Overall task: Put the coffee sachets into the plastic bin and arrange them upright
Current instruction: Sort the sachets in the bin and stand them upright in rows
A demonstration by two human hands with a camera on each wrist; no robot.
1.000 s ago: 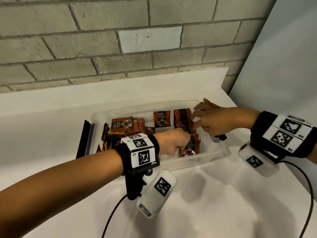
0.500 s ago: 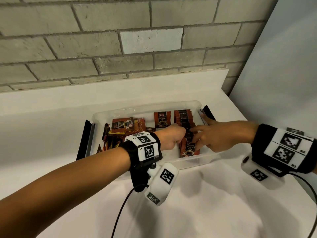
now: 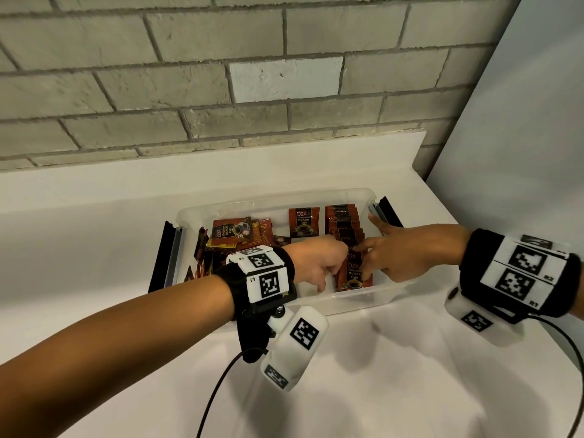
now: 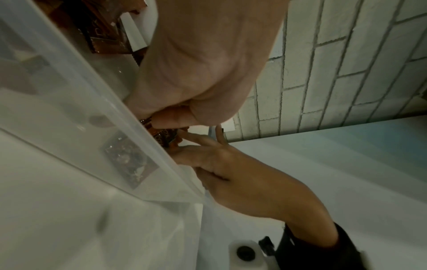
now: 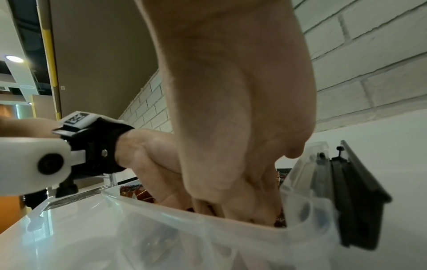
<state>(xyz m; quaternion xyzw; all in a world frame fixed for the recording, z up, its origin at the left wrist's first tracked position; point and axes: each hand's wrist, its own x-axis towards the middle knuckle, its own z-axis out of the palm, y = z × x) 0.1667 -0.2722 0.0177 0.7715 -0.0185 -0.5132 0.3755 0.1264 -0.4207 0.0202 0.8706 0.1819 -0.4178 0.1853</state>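
Note:
A clear plastic bin (image 3: 357, 306) stands on the white counter. Along its right side a row of brown coffee sachets (image 3: 343, 222) stands upright, front sachet (image 3: 354, 276) facing me. My left hand (image 3: 325, 267) is inside the bin with curled fingers, pinching the front sachets (image 4: 165, 137) from the left. My right hand (image 3: 379, 257) reaches in from the right, its straight fingers (image 4: 198, 144) pressing on the same sachets. One more sachet (image 3: 303, 221) stands at the back, and loose sachets (image 3: 234, 237) lie heaped on the left. The right wrist view shows my right fingers (image 5: 231, 210) dipping below the rim (image 5: 184, 219).
Black latch clips hang at the bin's left end (image 3: 161, 257) and right end (image 3: 387, 210). A brick wall (image 3: 284, 90) rises behind the counter, and a pale panel (image 3: 521, 137) closes the right side. White countertop (image 3: 410, 374) lies in front of the bin.
My right hand came down from the row's far end to its front, meeting my left hand. The left hand stayed at the front sachets.

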